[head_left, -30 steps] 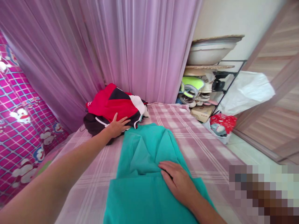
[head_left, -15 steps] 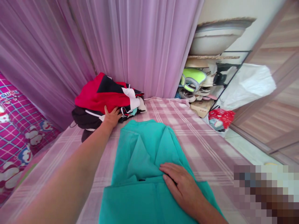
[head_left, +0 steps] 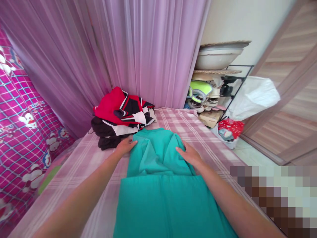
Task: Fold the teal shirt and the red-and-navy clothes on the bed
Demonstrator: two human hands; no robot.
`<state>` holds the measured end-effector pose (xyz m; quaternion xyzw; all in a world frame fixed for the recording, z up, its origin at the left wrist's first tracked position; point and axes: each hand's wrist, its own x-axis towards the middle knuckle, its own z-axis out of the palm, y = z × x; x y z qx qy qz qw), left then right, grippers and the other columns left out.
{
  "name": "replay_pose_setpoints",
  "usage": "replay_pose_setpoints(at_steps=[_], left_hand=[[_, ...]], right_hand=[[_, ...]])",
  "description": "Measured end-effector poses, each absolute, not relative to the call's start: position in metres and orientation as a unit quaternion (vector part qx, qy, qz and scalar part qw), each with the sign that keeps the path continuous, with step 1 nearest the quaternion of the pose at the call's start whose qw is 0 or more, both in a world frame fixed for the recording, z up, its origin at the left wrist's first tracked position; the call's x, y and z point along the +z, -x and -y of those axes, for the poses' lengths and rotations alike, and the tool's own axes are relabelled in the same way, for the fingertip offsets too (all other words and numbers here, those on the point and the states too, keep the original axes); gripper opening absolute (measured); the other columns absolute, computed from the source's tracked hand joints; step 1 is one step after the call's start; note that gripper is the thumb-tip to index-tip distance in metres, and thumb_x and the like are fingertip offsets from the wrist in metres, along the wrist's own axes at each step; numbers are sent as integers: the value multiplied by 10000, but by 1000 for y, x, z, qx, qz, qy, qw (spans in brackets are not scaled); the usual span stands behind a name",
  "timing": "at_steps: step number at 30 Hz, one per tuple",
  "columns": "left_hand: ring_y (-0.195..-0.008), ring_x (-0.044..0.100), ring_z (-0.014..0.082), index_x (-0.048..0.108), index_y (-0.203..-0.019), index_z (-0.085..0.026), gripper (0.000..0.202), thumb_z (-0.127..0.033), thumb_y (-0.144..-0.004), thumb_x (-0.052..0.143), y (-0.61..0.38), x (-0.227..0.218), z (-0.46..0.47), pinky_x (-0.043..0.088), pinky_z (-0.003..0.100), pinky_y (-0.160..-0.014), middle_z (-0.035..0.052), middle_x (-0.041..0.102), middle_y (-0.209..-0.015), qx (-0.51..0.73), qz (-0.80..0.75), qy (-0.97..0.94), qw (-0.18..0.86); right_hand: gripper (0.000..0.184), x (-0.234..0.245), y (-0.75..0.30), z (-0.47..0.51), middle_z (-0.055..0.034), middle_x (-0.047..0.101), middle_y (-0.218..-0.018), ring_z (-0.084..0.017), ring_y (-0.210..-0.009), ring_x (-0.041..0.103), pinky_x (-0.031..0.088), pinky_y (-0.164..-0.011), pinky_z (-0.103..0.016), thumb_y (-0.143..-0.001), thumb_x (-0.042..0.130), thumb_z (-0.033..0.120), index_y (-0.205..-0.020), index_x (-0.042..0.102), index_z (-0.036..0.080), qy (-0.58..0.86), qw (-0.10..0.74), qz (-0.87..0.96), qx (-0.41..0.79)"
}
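A teal garment (head_left: 160, 201) lies lengthwise on the bed, its near part folded up over the far part. My left hand (head_left: 126, 145) is at the far left edge of the cloth, thumb on top and fingers partly hidden. At the opposite edge, my right hand (head_left: 190, 154) pinches the cloth, its fingers curled around the side. Just beyond my left hand rests a heap of red, black and white clothes (head_left: 109, 104), touching the bed and close to the curtain.
The bed has a pink checked sheet (head_left: 213, 148). Purple curtains (head_left: 148, 43) hang behind it. A patterned magenta cloth (head_left: 24, 99) stands at left. To the right are a rack (head_left: 239, 89) with shoes and basins, a white bag (head_left: 257, 99) and a wooden door (head_left: 284, 109).
My left hand has left the clothes heap for the garment's left edge. My right hand has moved forward from the fold to the right edge. The heap's top looks rearranged.
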<state>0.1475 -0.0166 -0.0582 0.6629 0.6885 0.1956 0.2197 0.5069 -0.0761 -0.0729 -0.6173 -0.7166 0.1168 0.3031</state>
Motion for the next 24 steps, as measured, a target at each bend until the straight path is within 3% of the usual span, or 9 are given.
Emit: replay_pose_setpoints(at_steps=[3,5,7,12,17,24], left_hand=[[-916,696,269,705,-1007,-176,448,-540,-756,634,-157,-57,15,529,326,-778,86,761,-958,232,-674,-658,243],[-888,685,236,694,-1014,-184,398,-485,-761,630,-161,-55,21,523,301,-752,57,752,-931,256,-661,-660,247],[-846,667,210,682,-984,-188,329,-428,-769,617,-164,-53,33,510,288,-726,34,729,-881,268,-652,-664,248],[-770,612,170,651,-901,-209,207,-367,-780,595,-185,-35,65,476,275,-715,-18,658,-785,276,-614,-699,241],[-916,620,186,637,-1004,-241,224,-346,-857,505,-205,7,84,469,303,-852,10,690,-978,361,-528,-759,124],[-917,645,209,619,-1060,-230,268,-379,-855,533,-155,33,47,471,306,-826,13,696,-958,383,-641,-658,93]], right_hand=[[245,-68,-507,52,-78,776,-921,-283,-886,728,572,-759,-373,-768,679,378,-941,749,218,677,293,630,244],[104,-64,-506,50,-58,770,-803,-266,-800,723,558,-684,-328,-730,681,311,-754,733,224,680,301,600,294],[95,-62,-508,56,-33,750,-710,-240,-723,705,540,-626,-301,-727,646,286,-681,712,236,681,331,580,298],[192,-58,-524,92,-34,735,-692,-248,-687,681,536,-627,-333,-712,617,351,-773,736,214,671,417,559,251],[295,-37,-526,118,-37,743,-750,-253,-783,684,536,-738,-348,-747,571,437,-829,736,206,635,478,577,186],[322,-13,-491,69,-19,752,-851,-230,-866,682,521,-777,-308,-821,525,395,-999,721,212,620,495,592,142]])
